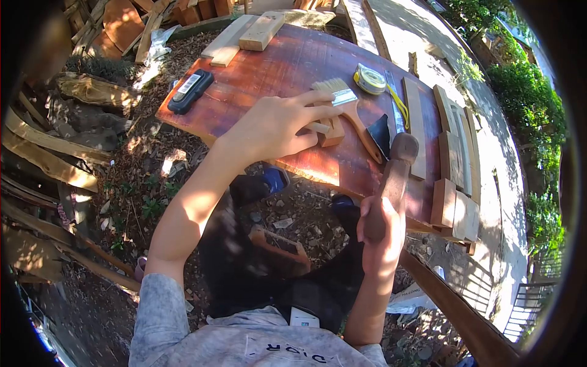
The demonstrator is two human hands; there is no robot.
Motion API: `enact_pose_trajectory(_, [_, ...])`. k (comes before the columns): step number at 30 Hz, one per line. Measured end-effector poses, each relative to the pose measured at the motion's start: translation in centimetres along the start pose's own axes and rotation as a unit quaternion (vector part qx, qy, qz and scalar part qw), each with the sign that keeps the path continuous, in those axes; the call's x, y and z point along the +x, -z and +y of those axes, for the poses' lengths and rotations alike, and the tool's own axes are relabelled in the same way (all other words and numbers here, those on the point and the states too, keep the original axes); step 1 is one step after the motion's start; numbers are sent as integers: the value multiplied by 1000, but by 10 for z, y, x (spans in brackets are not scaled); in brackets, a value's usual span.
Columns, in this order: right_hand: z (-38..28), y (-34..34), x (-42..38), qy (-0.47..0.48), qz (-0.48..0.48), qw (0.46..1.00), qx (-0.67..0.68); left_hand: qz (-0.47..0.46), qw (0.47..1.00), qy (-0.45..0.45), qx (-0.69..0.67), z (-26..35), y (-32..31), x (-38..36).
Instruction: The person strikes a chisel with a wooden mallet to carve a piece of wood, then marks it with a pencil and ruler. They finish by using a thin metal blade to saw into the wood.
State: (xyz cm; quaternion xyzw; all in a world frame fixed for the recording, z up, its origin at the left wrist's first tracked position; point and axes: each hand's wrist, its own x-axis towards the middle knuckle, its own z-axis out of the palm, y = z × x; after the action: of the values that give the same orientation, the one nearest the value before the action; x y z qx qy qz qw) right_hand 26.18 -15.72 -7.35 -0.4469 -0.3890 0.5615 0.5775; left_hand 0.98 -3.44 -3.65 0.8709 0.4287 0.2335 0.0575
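My left hand point(278, 125) reaches over the red-brown tabletop point(278, 67), its thumb and fingers closed around a small pale wooden peg point(319, 128) beside a little wooden block point(332, 134). Its upper fingers overlap the area of a flat paintbrush point(346, 98), whose bristles point left. Near the table's front edge, my right hand point(384, 235) is wrapped round a dark wooden mallet-like tool point(396, 174), with the rounded end pointing away from me. A dark triangular piece point(380, 136) lies by the brush handle.
A tape measure point(370, 79) with a yellow strap and a metal ruler point(395, 101) lie behind the brush. At the left is a black case point(191, 92). Boards point(262, 32) rest at the far edge, more wooden pieces point(448, 153) on the right. Scrap wood point(55, 153) lies left.
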Motion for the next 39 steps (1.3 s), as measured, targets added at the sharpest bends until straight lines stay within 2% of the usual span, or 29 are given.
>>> enact_pose_trajectory(3, [-1,5,0,-14,-3,1000,5,20,999,19,-18,-2,0,-5])
enact_pose_trajectory(6, [-2,6,0,-13,-21,1000,-7,10,998,56,-18,4,6,-17])
enact_pose_trajectory(12, [1,6,1,-3,-12,1000,-11,-12,997,70,22,14,21,-39])
enact_pose_trajectory(15, [-4,9,2,19,-12,1000,-16,56,995,71,28,37,25,-39])
enact_pose_trajectory(18, [-12,8,-2,34,17,999,-12,66,997,35,31,47,20,-37])
enact_pose_trajectory(26, [-16,9,-10,51,42,998,-19,20,994,100,35,26,2,-31])
enact_pose_trajectory(29, [-16,10,-12,45,34,998,-11,35,995,89,28,27,-4,-30])
enact_pose_trajectory(33, [-18,14,-14,57,42,997,-12,99,991,80,37,48,5,-20])
enact_pose_trajectory(39, [-25,19,-15,55,56,997,-15,53,997,62,14,47,-5,-13])
